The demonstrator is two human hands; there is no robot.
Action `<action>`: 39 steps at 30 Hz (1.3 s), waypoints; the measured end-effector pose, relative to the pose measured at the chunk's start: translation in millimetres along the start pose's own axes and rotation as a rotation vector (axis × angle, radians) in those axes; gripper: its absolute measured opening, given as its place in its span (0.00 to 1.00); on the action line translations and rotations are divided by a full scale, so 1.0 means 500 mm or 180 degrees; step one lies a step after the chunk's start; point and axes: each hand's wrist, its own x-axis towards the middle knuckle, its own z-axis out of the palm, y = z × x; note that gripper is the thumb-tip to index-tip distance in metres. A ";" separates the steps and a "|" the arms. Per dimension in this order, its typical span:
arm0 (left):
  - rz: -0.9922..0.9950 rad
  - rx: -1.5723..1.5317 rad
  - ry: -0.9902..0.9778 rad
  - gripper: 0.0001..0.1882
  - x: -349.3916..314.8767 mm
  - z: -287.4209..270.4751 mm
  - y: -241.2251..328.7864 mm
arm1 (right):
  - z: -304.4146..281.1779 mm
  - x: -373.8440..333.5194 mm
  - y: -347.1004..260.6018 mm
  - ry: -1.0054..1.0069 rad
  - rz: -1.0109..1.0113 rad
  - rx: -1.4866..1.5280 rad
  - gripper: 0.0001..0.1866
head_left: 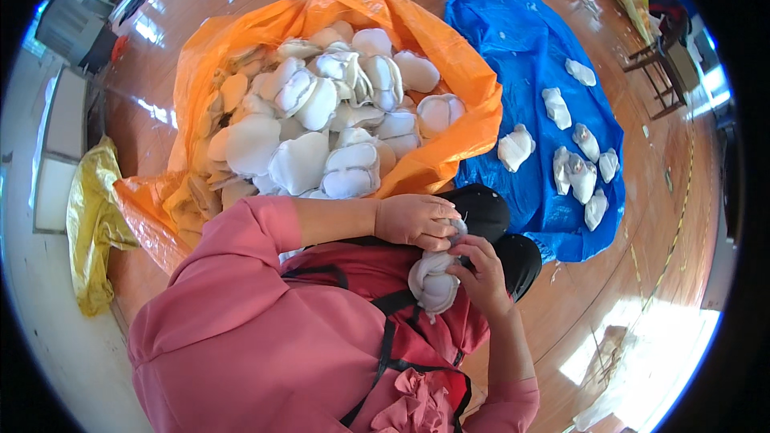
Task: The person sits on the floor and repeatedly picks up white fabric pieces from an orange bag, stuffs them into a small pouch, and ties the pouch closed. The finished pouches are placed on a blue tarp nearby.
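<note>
Over my lap I hold a bulging bundle of white stitched cloth [434, 282] with a greyish end. My left hand [415, 221] is closed around its upper, grey end. My right hand [483, 274] grips it from the right side, thumb and fingers bent against the cloth. Part of the bundle is hidden under my fingers. Just beyond my hands, an open orange sack [473, 124] holds a heap of white, padded, rounded cloth pieces [298, 162], some with seams across them. To the right, several similar white bundles [514, 147] lie on a blue plastic sheet [513, 48].
A crumpled yellow sack [95, 224] stands at the left beside white cabinets [60, 144]. A wooden chair [670, 72] is at the far right. Tiled floor [545, 305] surrounds me, with bright sunlight and scraps at the lower right.
</note>
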 end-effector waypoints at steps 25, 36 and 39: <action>-0.1048 0.0066 0.0217 0.05 0.052 0.062 0.034 | 0.030 -0.051 0.002 -0.0041 0.1476 0.1595 0.11; -0.0930 -0.0040 -0.0764 0.05 0.107 0.034 0.006 | -0.003 -0.029 -0.014 -0.0271 0.1683 0.0896 0.21; -0.0978 -0.0116 -0.0761 0.06 0.117 0.044 0.003 | 0.001 -0.033 -0.002 -0.0283 0.1709 0.0925 0.21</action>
